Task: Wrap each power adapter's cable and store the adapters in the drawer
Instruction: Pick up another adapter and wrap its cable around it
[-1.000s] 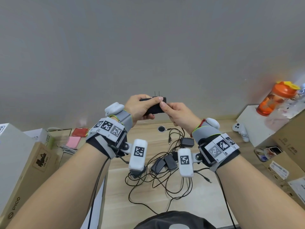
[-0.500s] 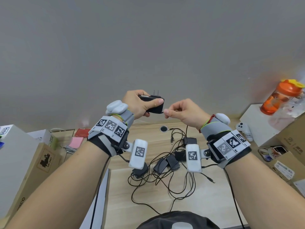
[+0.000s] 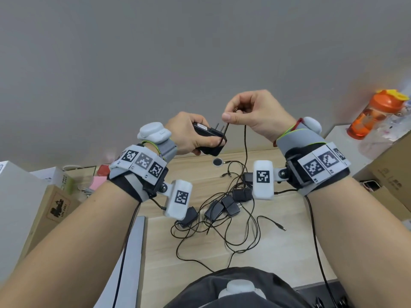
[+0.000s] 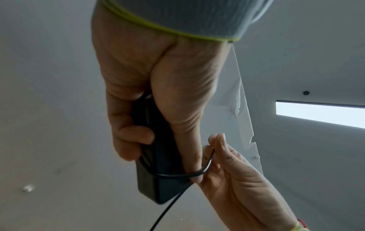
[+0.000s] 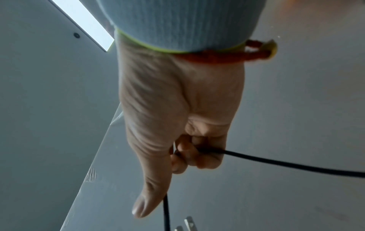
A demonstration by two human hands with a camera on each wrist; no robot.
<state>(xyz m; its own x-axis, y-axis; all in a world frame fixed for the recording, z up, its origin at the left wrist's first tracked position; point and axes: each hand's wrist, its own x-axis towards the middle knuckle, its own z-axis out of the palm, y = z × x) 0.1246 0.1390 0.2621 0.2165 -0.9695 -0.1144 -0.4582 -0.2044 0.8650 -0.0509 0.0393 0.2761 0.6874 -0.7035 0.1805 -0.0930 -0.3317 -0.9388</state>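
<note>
My left hand (image 3: pixel 191 136) grips a black power adapter (image 3: pixel 210 138) raised in front of the wall, prongs pointing up; the left wrist view shows the same adapter (image 4: pixel 158 179) with the thumb along its side. Its thin black cable (image 3: pixel 245 147) loops over the adapter's end and runs up into my right hand (image 3: pixel 251 112), which pinches it just above and to the right of the adapter, then hangs down to the desk. In the right wrist view the cable (image 5: pixel 276 162) passes through my right hand's curled fingers (image 5: pixel 189 154). No drawer is in view.
Several black adapters (image 3: pixel 222 207) lie in a tangle of cables on the wooden desk (image 3: pixel 278 252). Cardboard boxes (image 3: pixel 44 207) stand at the left and a box (image 3: pixel 389 174) at the right. An orange bottle (image 3: pixel 375 114) stands at the back right.
My right hand has lifted up and to the right, drawing the cable out from the adapter. The left hand has tilted the adapter, prongs upward.
</note>
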